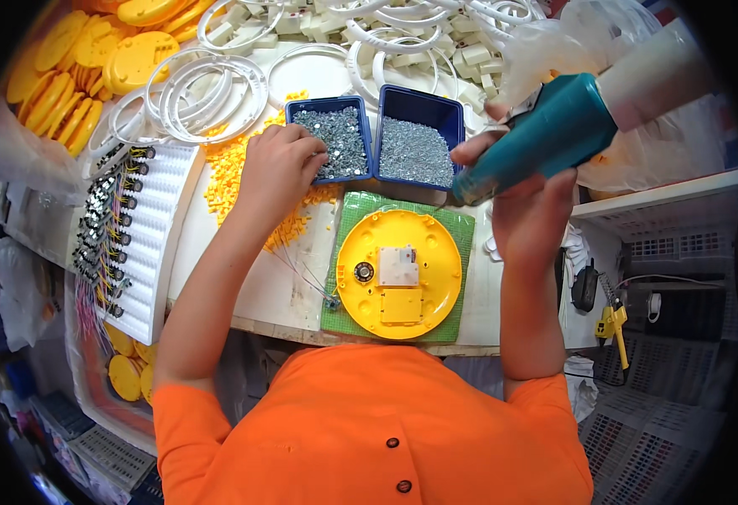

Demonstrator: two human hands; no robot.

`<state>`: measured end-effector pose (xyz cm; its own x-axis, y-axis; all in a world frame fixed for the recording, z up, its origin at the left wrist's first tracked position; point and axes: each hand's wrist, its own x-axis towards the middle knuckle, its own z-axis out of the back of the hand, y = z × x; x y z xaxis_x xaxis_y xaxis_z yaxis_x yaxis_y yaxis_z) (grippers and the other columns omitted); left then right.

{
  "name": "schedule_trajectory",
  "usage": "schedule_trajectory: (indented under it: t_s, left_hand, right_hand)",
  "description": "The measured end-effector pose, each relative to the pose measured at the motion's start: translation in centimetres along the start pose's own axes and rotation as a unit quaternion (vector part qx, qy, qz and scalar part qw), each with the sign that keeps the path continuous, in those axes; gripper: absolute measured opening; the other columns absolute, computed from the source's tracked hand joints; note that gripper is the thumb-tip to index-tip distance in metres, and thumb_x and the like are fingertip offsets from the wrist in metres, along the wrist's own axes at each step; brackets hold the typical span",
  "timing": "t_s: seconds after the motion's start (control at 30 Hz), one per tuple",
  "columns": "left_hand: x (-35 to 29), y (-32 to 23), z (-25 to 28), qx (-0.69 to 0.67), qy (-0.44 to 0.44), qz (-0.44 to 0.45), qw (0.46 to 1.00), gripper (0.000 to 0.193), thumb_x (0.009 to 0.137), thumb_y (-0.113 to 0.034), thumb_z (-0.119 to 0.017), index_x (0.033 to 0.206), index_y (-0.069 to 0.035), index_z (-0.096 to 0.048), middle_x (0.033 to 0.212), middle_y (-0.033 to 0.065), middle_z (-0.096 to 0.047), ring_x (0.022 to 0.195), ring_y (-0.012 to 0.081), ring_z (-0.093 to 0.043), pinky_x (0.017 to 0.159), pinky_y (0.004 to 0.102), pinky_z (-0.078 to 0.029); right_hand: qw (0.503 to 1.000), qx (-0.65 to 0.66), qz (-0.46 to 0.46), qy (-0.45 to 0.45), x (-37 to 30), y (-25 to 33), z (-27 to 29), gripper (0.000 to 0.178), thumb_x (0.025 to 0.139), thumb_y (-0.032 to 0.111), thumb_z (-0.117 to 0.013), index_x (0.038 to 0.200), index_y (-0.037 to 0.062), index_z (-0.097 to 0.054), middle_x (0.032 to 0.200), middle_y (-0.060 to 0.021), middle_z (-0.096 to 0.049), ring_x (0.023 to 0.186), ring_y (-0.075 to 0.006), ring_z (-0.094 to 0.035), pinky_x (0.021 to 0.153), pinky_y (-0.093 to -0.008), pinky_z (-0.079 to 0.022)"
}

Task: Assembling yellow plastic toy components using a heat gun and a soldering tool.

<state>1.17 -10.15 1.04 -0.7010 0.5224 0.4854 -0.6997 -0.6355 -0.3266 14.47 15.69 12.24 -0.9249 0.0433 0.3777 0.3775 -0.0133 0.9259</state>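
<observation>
The fingers of my left hand point(283, 164) and right hand point(529, 209) sit beyond the round yellow plastic disc point(398, 310) on its green mat point(461, 229). My left arm reaches forward over a dark-blue plastic tray point(348, 178), fingers curled, any hold hidden; my right fingers wrap a teal handheld tool point(558, 122).

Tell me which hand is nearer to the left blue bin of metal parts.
Left. The left hand is at the left blue bin, its fingers over the bin's left side. The right hand is farther off, mostly right of the other blue bin, gripping a teal tool.
</observation>
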Motion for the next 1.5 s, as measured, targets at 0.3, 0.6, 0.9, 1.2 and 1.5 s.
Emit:
schedule_trajectory:
  t_s: [0.3, 0.6, 0.9, 1.2, 1.5]
  left_hand:
    - [-0.8, 0.0, 0.2, 0.02, -0.021, -0.004, 1.0, 0.009, 0.084, -0.023, -0.077, 0.085, -0.014, -0.077, 0.09, -0.0006, -0.068, 0.094, 0.0234, -0.062, 0.086, 0.0401, -0.043]
    - [-6.1, -9.2, 2.4, -0.146, 0.054, -0.099, 0.983, 0.017, 0.073, -0.018, -0.084, 0.085, -0.015, -0.072, 0.096, -0.0014, -0.068, 0.096, 0.0225, -0.062, 0.086, 0.0423, -0.043]
    - [-8.7, -10.5, 1.1, -0.18, 0.066, -0.038, 0.981, 0.012, 0.079, -0.026, -0.08, 0.086, -0.017, -0.077, 0.094, -0.006, -0.069, 0.098, 0.0185, -0.06, 0.088, 0.0396, -0.04]
    - [-7.2, -9.2, 1.2, -0.296, 0.112, -0.052, 0.947, 0.014, 0.081, -0.024, -0.08, 0.092, -0.015, -0.077, 0.098, -0.0022, -0.071, 0.099, 0.0228, -0.061, 0.088, 0.0395, -0.041]
    - [1.2, -0.2, 0.6, 0.031, 0.012, -0.091, 0.995, 0.024, 0.077, -0.019, -0.08, 0.099, -0.012, -0.075, 0.11, 0.006, -0.07, 0.106, 0.0285, -0.063, 0.091, 0.0441, -0.049]
  right_hand:
    - [0.991, 0.128, -0.033, 0.029, -3.6, -3.7, -3.9, 0.084, 0.093, 0.069, -0.056, 0.138, -0.0002, -0.044, 0.096, -0.0143, -0.064, 0.094, -0.0229, -0.062, 0.093, -0.0395, -0.047]
    - [0.95, 0.308, -0.015, -0.04, -6.1, -3.8, -5.3, 0.099, 0.085, 0.083, -0.043, 0.135, -0.0031, -0.049, 0.085, -0.0131, -0.062, 0.078, -0.0237, -0.06, 0.088, -0.0392, -0.045]
    - [0.943, 0.328, -0.031, 0.036, -6.5, -2.8, -5.4, 0.096, 0.086, 0.082, -0.04, 0.132, -0.0003, -0.052, 0.085, -0.0147, -0.062, 0.081, -0.025, -0.059, 0.087, -0.0407, -0.045]
    - [0.931, 0.364, -0.025, -0.026, -6.1, -2.8, -5.8, 0.1, 0.087, 0.084, -0.036, 0.131, -0.0038, -0.051, 0.081, -0.0137, -0.061, 0.076, -0.0247, -0.059, 0.083, -0.0409, -0.047]
    - [0.953, 0.303, -0.008, 0.005, -6.2, -2.4, -4.7, 0.102, 0.086, 0.086, -0.035, 0.13, -0.0041, -0.051, 0.08, -0.0131, -0.061, 0.075, -0.0241, -0.059, 0.083, -0.0406, -0.048]
